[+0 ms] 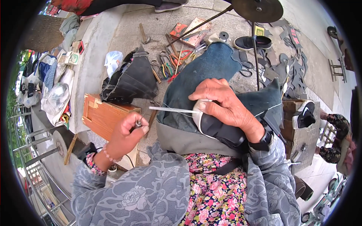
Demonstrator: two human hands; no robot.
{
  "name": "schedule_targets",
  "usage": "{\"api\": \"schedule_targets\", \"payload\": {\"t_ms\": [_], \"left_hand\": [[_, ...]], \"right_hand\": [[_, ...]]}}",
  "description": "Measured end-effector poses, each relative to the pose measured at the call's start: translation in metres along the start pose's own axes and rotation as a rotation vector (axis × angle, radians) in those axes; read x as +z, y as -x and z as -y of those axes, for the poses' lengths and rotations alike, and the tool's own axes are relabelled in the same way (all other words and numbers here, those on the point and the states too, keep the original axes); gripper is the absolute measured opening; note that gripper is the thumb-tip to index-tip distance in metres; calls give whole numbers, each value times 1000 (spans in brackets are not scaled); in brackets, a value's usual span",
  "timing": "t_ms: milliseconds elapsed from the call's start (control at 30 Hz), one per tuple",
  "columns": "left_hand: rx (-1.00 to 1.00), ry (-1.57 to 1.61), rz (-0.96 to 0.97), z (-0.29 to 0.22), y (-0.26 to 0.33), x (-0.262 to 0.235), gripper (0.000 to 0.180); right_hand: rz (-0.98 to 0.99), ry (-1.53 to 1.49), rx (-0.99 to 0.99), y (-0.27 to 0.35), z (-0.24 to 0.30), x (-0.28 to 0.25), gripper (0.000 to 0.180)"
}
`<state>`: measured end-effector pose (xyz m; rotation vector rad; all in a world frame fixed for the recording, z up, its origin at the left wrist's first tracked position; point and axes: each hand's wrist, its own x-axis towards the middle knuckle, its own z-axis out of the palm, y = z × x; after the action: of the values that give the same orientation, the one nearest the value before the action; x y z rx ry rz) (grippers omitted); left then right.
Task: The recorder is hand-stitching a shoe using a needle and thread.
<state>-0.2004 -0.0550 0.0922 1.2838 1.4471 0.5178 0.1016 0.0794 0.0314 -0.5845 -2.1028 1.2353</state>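
A black shoe (222,130) with a white sole lies across my lap, and my right hand (224,103) is closed around its rim. From under the right thumb a slim whitish, see-through rod (171,109) points left. A thin light thread (181,112) runs close to it. To the left of the rod, my left hand (126,133) is raised with curled fingers. A small round metal end (138,123) of something shows between its fingers; the rest is hidden in the fist. A blue-green cloth (200,71) covers my knees under the shoe.
Pliers and scissors (166,66) lie on the paving ahead, with a hammer (143,34) beyond. An orange-brown wooden box (102,118) and black leather (132,79) are at left. A metal stand (257,56), another black shoe (252,42) and dark scraps (290,67) are at right.
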Motion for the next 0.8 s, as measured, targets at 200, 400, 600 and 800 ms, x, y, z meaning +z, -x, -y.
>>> {"api": "schedule_targets", "payload": {"t_ms": [200, 400, 600, 800], "left_hand": [[372, 568, -135, -14, -58, 72, 18], [371, 1086, 49, -10, -87, 88, 28], [344, 1065, -15, -7, -71, 41, 27], [329, 1068, -93, 32, -61, 11, 26]], "right_hand": [[-56, 117, -57, 7, 2, 13, 45], [-205, 295, -9, 12, 7, 30, 48], [-243, 297, -25, 13, 5, 35, 37], [-232, 313, -36, 12, 1, 43, 34]]}}
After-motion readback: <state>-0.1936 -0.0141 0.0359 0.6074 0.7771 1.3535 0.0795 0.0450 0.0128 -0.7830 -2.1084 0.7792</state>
